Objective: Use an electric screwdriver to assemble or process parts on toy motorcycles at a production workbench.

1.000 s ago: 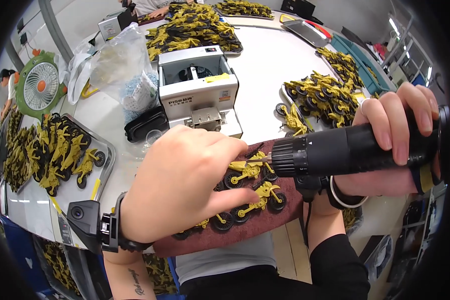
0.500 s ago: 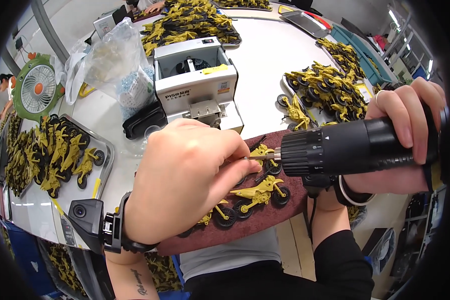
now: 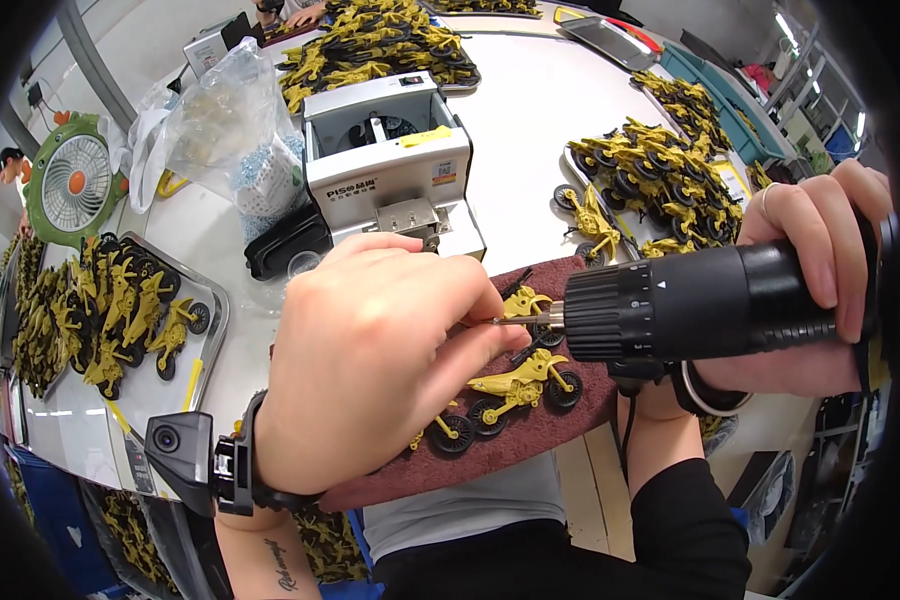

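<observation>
My right hand [image 3: 820,235] is wrapped round a black power screwdriver [image 3: 710,300] held level, its bit pointing left. At the bit's tip, my left hand [image 3: 380,350] pinches thumb and forefinger together; whatever is between them is too small to make out. Under and beside the tool, yellow toy motorcycles with black wheels lie on a dark red cloth pad [image 3: 490,465]. One toy motorcycle [image 3: 520,385] shows whole on its side. Another toy motorcycle [image 3: 526,300] is partly covered by the bit and my left fingers.
Ahead stands a white screw-feeder machine [image 3: 390,180] with an open top. Trays of toy motorcycles lie left [image 3: 120,310], right [image 3: 660,180] and at the back [image 3: 375,50]. A plastic bag [image 3: 225,120], a black tray [image 3: 290,240] and a green fan [image 3: 75,180] are at the left.
My left hand has shifted slightly right and lower, and one of its fingers now sticks out farther. The screwdriver has barely moved, its bit still at my left fingertips.
</observation>
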`<state>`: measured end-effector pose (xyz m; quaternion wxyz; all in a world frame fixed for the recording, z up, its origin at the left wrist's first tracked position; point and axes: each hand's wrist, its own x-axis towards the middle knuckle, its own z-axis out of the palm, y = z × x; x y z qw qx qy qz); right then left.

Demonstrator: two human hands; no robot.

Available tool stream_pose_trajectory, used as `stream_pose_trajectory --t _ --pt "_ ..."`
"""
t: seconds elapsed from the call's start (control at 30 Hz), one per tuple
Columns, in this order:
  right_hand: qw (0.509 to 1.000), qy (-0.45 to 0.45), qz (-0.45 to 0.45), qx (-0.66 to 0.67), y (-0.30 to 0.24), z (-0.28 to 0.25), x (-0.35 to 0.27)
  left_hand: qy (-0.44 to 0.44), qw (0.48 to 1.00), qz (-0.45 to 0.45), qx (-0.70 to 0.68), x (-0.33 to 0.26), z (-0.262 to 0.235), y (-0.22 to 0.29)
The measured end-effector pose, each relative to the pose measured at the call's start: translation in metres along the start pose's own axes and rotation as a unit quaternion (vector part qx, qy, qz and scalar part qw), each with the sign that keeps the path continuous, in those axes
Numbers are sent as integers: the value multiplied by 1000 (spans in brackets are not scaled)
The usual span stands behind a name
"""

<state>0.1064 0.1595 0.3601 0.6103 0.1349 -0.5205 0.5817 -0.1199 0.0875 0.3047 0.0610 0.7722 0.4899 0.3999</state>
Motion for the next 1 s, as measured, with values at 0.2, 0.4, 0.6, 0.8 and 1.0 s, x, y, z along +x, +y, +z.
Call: stream_pose_trajectory --t 0.2,0.4,0.6,0.8,1.0 --pt "1000 -4 -1 9 0 1 -1 4 1000 -4 -8 0 -1 1" --pt "1000 -9 -3 16 -1 1 -2 17 1000 -2 0 1 -1 2" --pt "1000 -14 -4 24 -2 2 -2 38 999 -2 -2 0 0 3" --pt "1000 -3 17 22 -6 4 -2 55 998 -2 8 0 1 4" --pt "999 -52 1 0 -10 2 0 59 998 10 -4 -2 4 0"
